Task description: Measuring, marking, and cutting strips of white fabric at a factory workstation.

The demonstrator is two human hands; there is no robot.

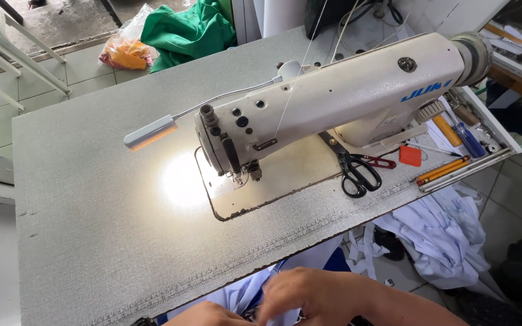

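Head view shows both hands — left hand (209, 315), right hand (309, 296) — with fingers pinched closed on pale blue-white fabric (243, 297) bunched between them below the table edge (212, 284) — light, limp, likely best gripped at its edges.

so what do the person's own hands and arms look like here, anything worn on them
Both hands are bare, with no gloves, rings or watch visible. The right hand leads into a bare forearm with no sleeve in view. The left hand is cut off by the picture's bottom edge, so its wrist and arm cannot be seen.
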